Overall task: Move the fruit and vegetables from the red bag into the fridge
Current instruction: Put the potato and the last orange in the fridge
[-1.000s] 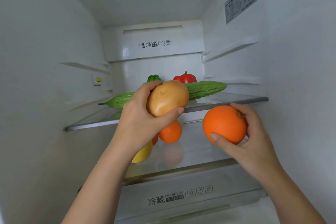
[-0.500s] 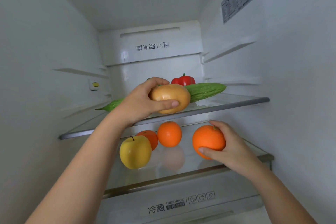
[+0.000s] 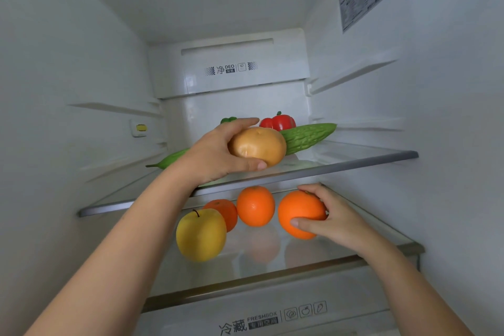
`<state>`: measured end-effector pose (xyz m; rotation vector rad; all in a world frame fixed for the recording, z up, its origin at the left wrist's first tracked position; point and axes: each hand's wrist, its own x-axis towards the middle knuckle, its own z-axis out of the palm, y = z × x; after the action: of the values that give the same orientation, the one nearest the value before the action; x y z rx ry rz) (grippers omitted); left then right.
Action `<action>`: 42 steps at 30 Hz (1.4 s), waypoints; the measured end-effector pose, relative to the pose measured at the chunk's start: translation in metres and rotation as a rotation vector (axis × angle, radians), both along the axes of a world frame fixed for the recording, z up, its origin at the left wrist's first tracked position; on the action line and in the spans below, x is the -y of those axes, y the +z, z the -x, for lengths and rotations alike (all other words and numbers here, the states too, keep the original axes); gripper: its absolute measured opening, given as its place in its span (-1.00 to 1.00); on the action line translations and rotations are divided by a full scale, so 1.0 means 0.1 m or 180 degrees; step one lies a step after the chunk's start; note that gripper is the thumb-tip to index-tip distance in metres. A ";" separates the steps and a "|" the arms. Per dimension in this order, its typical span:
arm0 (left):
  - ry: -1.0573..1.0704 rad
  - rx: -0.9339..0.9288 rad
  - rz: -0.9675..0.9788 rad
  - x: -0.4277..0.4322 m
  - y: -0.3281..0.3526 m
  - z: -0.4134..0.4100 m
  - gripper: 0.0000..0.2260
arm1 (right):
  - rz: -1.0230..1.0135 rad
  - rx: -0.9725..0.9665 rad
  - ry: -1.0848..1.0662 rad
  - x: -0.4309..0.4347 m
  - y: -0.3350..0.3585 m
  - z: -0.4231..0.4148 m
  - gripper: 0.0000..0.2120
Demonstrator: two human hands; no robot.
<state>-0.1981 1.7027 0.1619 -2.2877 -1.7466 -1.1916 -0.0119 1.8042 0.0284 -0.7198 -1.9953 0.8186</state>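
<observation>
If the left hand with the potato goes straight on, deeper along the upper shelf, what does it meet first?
Most likely the bitter gourd, lying across the shelf just behind the potato in the left hand. The red pepper stands further back. Depth is hard to judge from this view.

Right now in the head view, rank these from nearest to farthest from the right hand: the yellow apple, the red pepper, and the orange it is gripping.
From the right hand:
1. Orange, in its grip on the lower shelf, right side.
2. Yellow apple, same shelf, far left and toward the front.
3. Red pepper, upper shelf, at the back behind the bitter gourd.
</observation>
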 end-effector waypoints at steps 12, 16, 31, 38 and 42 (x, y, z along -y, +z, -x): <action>0.0112 -0.0104 -0.0106 -0.03 -0.01 -0.02 -0.31 | 0.0052 0.0273 0.0157 -0.02 -0.02 0.07 -0.25; 0.0122 -0.0052 -0.0142 0.00 -0.02 -0.03 -0.32 | 0.0040 0.0316 0.0250 -0.02 -0.03 0.08 -0.30; 0.0387 -0.0139 -0.0495 0.15 -0.05 -0.03 -0.32 | -0.0545 0.0359 -0.0027 0.09 -0.06 0.03 -0.24; 0.1188 -0.0992 -0.1909 0.61 -0.36 -0.05 -0.55 | -0.1768 0.0167 -0.0927 0.37 -0.02 -0.01 -0.47; 0.1485 -0.1035 -0.2262 0.88 -0.81 -0.23 -0.71 | -0.2114 0.0190 -0.1222 0.69 -0.02 0.04 -0.53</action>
<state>-0.1752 1.6150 0.0810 -1.4637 -1.3317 -1.0382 -0.0159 1.7348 0.0266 -0.6918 -1.9227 -0.1013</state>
